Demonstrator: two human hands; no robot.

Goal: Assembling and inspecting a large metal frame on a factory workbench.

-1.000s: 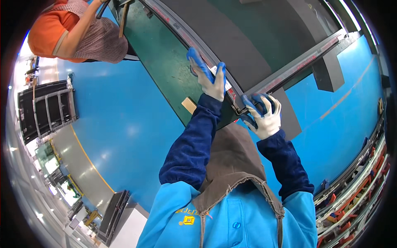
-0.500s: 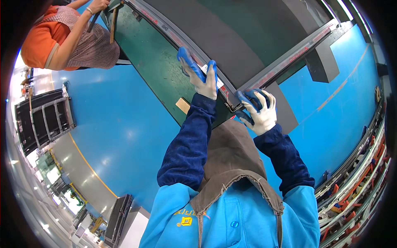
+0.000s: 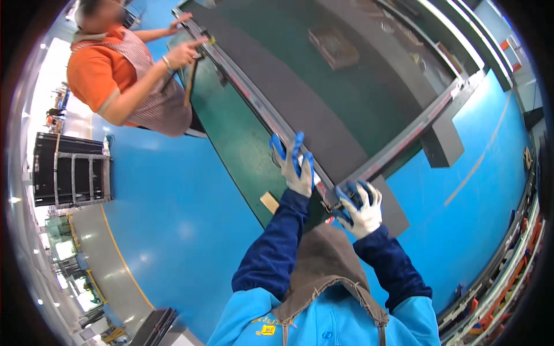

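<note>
A large framed glass panel (image 3: 254, 95), grey-edged with reddish strips along its sides, lies on a green-topped bench (image 3: 231, 135). Both my hands wear white gloves with blue coating and are at its near corner. My left hand (image 3: 295, 167) rests at the left side of the frame, fingers spread and held apart. Around the corner itself, the fingers of my right hand (image 3: 362, 212) are curled over the frame edge; their tips are partly hidden. A small black piece (image 3: 330, 205) shows at the corner between my hands.
A co-worker (image 3: 135, 75) in orange stands at the bench's far left, hands on the frame. A wooden block (image 3: 269, 202) lies on the bench near my left sleeve. Grey block supports (image 3: 443, 143) sit under the right side. Racked strips (image 3: 508, 277) line the right.
My view has tilted up, so the panel appears lower. My left hand's fingers have spread; my right stays at the corner. The co-worker's hands now reach along the frame.
</note>
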